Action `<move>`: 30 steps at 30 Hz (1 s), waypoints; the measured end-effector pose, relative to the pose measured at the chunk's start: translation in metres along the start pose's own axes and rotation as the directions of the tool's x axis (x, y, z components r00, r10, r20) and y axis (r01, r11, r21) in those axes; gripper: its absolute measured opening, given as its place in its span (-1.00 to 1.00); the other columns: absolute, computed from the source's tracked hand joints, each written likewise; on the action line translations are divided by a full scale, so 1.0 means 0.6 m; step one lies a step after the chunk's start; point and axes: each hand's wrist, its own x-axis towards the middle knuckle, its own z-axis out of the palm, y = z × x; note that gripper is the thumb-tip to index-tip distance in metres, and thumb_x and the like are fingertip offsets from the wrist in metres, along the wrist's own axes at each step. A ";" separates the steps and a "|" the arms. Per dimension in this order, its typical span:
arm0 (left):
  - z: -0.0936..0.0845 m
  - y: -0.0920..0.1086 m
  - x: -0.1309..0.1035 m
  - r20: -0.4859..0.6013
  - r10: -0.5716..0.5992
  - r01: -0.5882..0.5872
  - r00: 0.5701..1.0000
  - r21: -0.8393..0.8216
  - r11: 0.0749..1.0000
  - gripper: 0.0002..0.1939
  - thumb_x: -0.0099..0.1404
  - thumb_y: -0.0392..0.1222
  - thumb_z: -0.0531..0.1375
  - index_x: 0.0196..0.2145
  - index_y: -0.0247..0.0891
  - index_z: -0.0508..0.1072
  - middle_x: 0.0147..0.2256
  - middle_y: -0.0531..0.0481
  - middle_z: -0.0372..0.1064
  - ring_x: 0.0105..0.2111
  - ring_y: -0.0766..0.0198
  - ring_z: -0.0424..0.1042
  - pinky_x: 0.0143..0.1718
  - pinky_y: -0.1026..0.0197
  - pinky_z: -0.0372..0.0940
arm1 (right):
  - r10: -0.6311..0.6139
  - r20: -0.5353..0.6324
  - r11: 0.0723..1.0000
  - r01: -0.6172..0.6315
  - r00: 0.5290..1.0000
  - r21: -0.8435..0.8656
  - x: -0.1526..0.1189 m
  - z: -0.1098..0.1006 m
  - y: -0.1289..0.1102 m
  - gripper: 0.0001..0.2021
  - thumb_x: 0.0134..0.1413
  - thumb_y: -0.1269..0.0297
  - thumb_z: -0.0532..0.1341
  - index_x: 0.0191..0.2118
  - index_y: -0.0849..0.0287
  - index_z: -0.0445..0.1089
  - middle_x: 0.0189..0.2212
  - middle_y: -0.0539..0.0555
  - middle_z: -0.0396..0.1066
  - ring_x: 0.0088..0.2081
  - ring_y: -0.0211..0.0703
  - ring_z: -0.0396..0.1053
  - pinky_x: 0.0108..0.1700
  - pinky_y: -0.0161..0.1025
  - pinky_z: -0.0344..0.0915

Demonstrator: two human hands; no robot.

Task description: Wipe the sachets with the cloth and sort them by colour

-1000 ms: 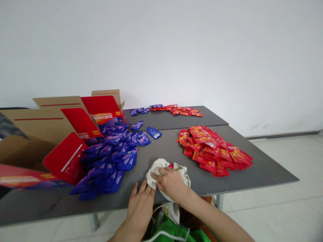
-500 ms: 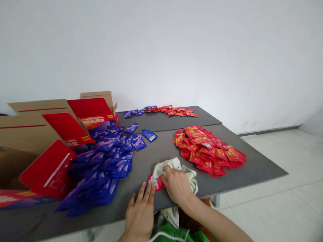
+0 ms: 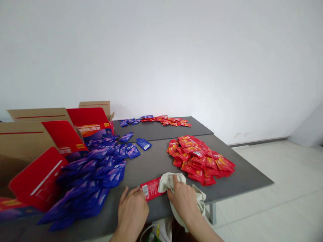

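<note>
A red sachet [image 3: 152, 189] with a white barcode lies flat at the table's near edge, its right end hidden under a cream cloth [image 3: 168, 180]. My right hand [image 3: 184, 199] grips the bunched cloth and presses it onto the sachet. Part of the cloth hangs over the table edge. At the sachet's left end is my left hand [image 3: 133, 208], fingers curled in and closed at its edge; the fingertips are partly hidden. To the right rises a pile of red sachets [image 3: 199, 158]. A heap of blue sachets [image 3: 93, 181] spreads out on the left.
Open cartons with red flaps [image 3: 37, 181] stand along the left of the dark grey table [image 3: 148, 161]. A row of red sachets [image 3: 174, 121] and several blue sachets [image 3: 130, 121] lie at the far end by the white wall [image 3: 161, 60]. Tiled floor [image 3: 285, 164] shows at right.
My right hand and the cloth have slid right along the sachet, uncovering more of it. My left hand went from flat to curled. The view has shifted slightly.
</note>
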 end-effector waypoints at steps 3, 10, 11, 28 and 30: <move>-0.001 -0.014 0.024 -0.175 0.018 -0.019 0.984 -0.006 1.000 -0.58 0.27 -0.29 -0.07 -0.12 -0.28 0.55 0.01 -0.17 0.44 0.07 0.15 0.36 0.24 0.03 0.03 | -0.019 -0.028 0.998 0.020 0.999 0.059 -0.021 0.005 -0.015 -0.64 0.06 0.25 0.21 0.01 0.13 0.35 -0.38 0.15 0.53 -0.35 0.08 0.51 -0.36 -0.19 0.30; 0.025 -0.073 0.053 0.059 0.350 -0.354 0.935 0.070 0.933 -0.36 0.22 -0.39 -0.05 0.26 -0.22 0.17 0.23 -0.13 0.15 0.24 0.14 0.08 0.22 0.05 0.03 | -0.079 -0.081 0.943 0.101 0.994 0.316 -0.036 0.011 -0.042 -0.71 0.02 0.13 0.21 -0.08 -0.05 0.39 -0.35 0.02 0.54 -0.30 -0.02 0.51 -0.31 -0.25 0.27; 0.024 -0.077 0.056 0.055 0.297 -0.302 0.953 0.117 0.946 -0.38 0.20 -0.44 -0.07 0.22 -0.27 0.23 0.16 -0.19 0.24 0.18 0.13 0.17 0.19 0.05 0.07 | -0.061 -0.092 0.931 0.090 0.994 0.353 -0.034 0.013 -0.042 -0.71 0.03 0.12 0.20 -0.08 -0.06 0.39 -0.35 0.01 0.54 -0.30 -0.03 0.50 -0.30 -0.25 0.27; -0.128 0.018 0.230 -0.489 -0.271 -0.054 0.829 -0.552 0.832 -0.45 0.44 -0.07 -0.35 0.06 -0.61 0.12 -0.04 -0.22 0.30 -0.03 0.17 0.34 -0.12 0.24 0.15 | -0.031 -0.137 0.917 0.082 0.990 0.389 -0.044 0.028 -0.061 -0.72 0.07 0.14 0.18 -0.06 -0.05 0.32 -0.34 -0.05 0.52 -0.32 -0.07 0.49 -0.30 -0.27 0.22; -0.115 0.073 0.274 -0.466 -0.200 -0.130 0.862 -0.585 0.801 -0.41 0.43 -0.14 -0.43 0.08 -0.76 0.02 -0.01 -0.32 0.26 0.03 0.14 0.28 -0.09 0.20 0.11 | -0.034 -0.133 0.918 0.083 0.991 0.387 -0.042 0.028 -0.059 -0.72 0.08 0.14 0.17 -0.06 -0.06 0.30 -0.33 -0.05 0.52 -0.31 -0.07 0.49 -0.30 -0.27 0.23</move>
